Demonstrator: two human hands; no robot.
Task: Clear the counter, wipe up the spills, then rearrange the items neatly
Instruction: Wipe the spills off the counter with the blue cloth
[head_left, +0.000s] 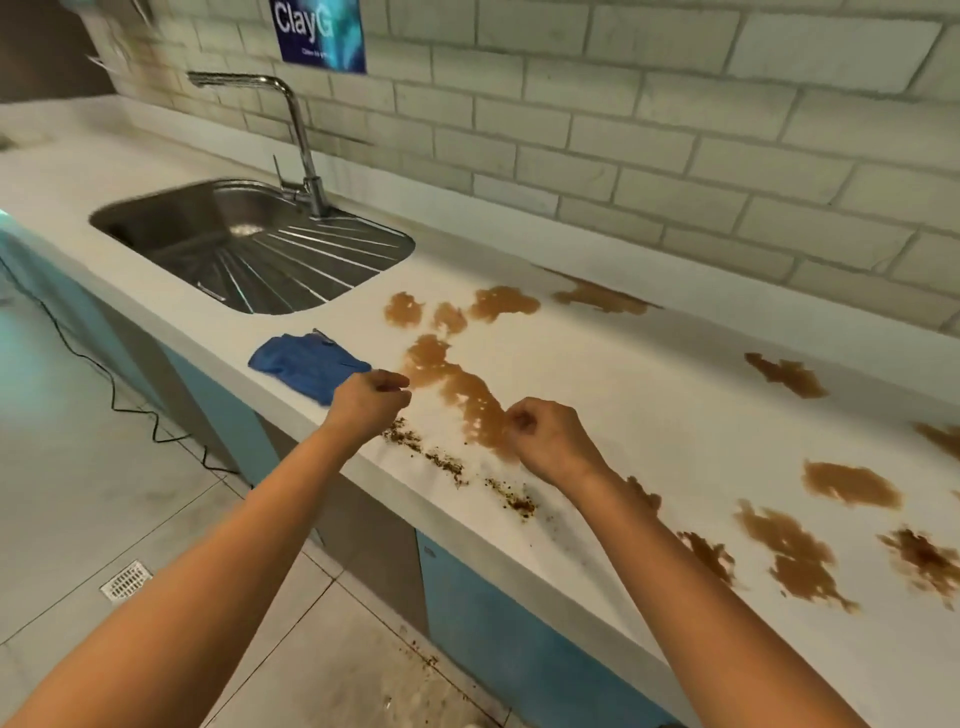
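Note:
The white counter (649, 374) carries several brown liquid spills (457, 384), from beside the sink out to the right end. Dark crumbs (447, 465) lie in a line along its front edge. A crumpled blue cloth (301, 361) sits near the front edge, just right of the sink. My left hand (371, 402) hovers with curled fingers right beside the cloth's near corner and holds nothing. My right hand (545, 434) hangs over the long middle spill, fingers curled, also holding nothing.
A steel sink (171, 218) with a ribbed drainboard and a tall tap (306, 150) is set into the counter at left. A brick wall runs behind. Below are blue cabinet fronts (498, 639), a tiled floor with a drain grate (126, 580), a black cable and scattered crumbs.

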